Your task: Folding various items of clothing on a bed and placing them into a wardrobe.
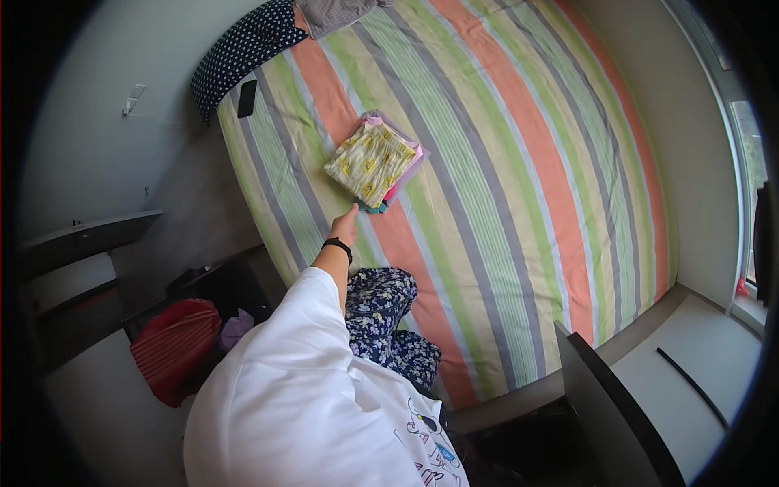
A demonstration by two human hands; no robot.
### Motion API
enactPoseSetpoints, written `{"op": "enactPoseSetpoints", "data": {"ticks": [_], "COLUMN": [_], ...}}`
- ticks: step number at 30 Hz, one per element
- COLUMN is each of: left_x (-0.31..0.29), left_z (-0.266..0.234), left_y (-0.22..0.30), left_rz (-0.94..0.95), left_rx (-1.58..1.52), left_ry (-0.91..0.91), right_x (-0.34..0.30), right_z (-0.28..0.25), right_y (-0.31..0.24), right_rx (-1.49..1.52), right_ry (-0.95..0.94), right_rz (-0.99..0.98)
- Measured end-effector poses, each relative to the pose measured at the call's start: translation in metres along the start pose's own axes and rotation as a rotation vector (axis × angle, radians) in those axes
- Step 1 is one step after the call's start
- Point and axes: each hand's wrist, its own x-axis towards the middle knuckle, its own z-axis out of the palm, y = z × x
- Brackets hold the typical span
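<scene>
My left hand [344, 228], with a black band on the wrist, reaches out from a white sleeve. A stretched-out digit comes up to the near edge of a stack of folded clothes [372, 166]; whether it touches is too small to tell. I see nothing held in this hand, though some of its fingers are hidden. On top of the stack lies a pale yellow patterned garment, with pink, lilac and teal cloth showing beneath. The stack rests on a striped bedspread [495, 187]. My right hand is out of view.
Left of the stack a black phone [247, 98] lies near the bed's edge, below a dotted dark pillow [247, 53]. My knees in floral trousers [377, 304] are at the near side. A red striped cloth [174, 349] sits lower left. A dark panel [617, 406] rises lower right.
</scene>
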Motion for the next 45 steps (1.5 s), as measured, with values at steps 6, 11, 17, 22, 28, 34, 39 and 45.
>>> {"op": "enactPoseSetpoints", "data": {"ticks": [6,11,17,22,28,34,39,45], "left_x": [0.062,0.098,0.102,0.089,0.086,0.071,0.014,-0.095], "left_z": [-0.01,-0.003,0.001,0.011,0.005,-0.001,0.025,0.062], "left_y": [0.007,0.005,0.01,0.024,0.04,0.072,0.096,0.095], "left_rz": [-0.009,0.123,0.12,0.122,0.156,0.143,0.178,0.153], "left_rx": [-0.179,-0.45,-0.623,-0.692,-0.611,-0.45,-0.322,-0.108], "left_ry": [0.1,-0.069,-0.136,-0.233,-0.26,-0.451,-0.445,-0.479], "right_x": [-0.029,-0.02,-0.022,-0.035,-0.044,-0.047,-0.054,-0.062], "right_z": [0.117,0.121,0.124,0.147,0.188,0.226,0.227,0.207], "right_y": [-0.153,-0.176,-0.179,-0.187,-0.21,-0.253,-0.293,-0.392], "right_rx": [0.27,0.254,0.319,0.308,0.35,0.441,0.47,0.699], "right_ry": [-0.7,-0.835,-0.927,-0.906,-0.885,-0.82,-0.781,-0.865], "right_rz": [0.297,0.441,0.556,0.509,0.325,0.028,-0.087,-0.032]}}
